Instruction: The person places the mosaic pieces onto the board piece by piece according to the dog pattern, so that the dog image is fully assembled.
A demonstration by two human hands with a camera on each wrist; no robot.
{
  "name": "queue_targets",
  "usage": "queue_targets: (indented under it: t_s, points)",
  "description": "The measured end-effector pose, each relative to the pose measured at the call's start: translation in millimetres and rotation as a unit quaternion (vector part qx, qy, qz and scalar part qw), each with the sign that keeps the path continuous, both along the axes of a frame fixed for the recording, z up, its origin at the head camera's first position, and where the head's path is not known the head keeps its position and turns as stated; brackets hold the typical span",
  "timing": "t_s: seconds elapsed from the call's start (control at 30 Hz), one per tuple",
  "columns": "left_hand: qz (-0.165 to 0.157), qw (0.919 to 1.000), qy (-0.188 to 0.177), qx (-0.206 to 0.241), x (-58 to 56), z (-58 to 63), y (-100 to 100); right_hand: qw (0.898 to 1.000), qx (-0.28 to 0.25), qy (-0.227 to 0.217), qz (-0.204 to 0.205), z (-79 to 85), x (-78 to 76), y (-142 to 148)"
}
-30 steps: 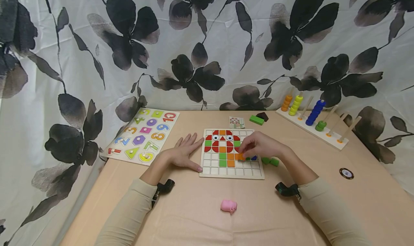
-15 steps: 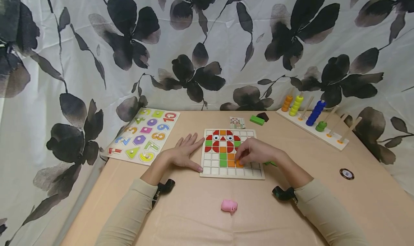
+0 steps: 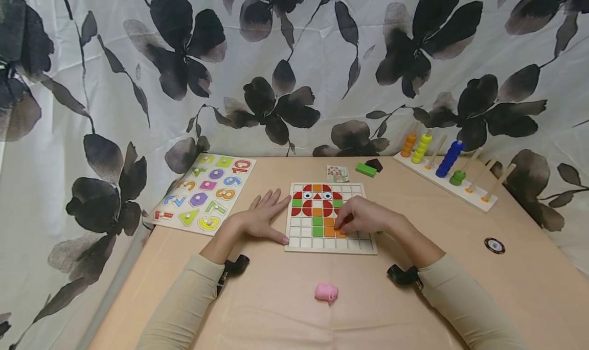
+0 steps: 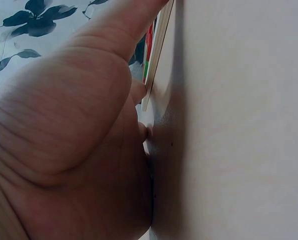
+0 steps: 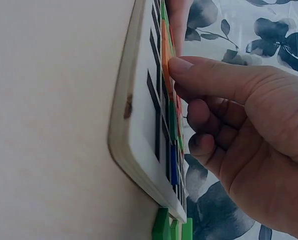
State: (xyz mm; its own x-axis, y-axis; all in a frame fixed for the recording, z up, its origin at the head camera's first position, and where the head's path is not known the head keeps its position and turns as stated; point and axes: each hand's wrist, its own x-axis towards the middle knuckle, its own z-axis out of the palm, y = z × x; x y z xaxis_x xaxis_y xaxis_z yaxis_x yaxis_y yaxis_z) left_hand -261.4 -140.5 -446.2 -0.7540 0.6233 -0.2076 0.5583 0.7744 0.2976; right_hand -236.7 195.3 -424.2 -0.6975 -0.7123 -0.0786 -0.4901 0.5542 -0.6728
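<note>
A white square-grid board (image 3: 300, 242) bears red, green and orange tiles, with two round eye pieces near its top. My left hand (image 3: 255, 222) lies spread on the table at the board's left, its index fingertip and thumb at the board's edge. Over the board's lower right half, my right hand (image 3: 365, 216) pinches an orange square tile (image 3: 341, 234) low on the grid, beside another orange tile. In the right wrist view the thumb tip meets the orange tile (image 5: 165, 67), and the other fingers are curled. A blue piece (image 5: 174, 165) sits farther along the board.
Green blocks (image 5: 161, 225) lie against the board's right edge. Behind it are a picture card (image 3: 338, 174), a green block (image 3: 365, 170) and a dark piece (image 3: 376, 164). A number puzzle (image 3: 184, 199) lies left, a peg stacker (image 3: 442, 181) right, a pink toy (image 3: 326, 293) in front.
My right hand has moved slightly left and toward me, bringing the orange tile down a little on the grid, then stayed there. The left hand has kept its place.
</note>
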Motion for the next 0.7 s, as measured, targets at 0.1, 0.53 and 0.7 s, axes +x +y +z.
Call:
queue_targets:
  t_s: [0.1, 0.53, 0.7]
  points:
    - [0.000, 1.0000, -0.003, 0.002, 0.6, -0.1, 0, 1.000, -0.004, 0.011, -0.010, 4.5, -1.7, 8]
    - [0.002, 1.0000, -0.007, 0.003, 2.4, 1.6, -1, 0.982, -0.016, 0.085, -0.169, 1.1, -24.1, 90]
    - [0.002, 1.0000, -0.004, 0.001, 1.4, 1.9, 0, 0.988, 0.000, 0.057, -0.145, -12.0, -30.7, 102]
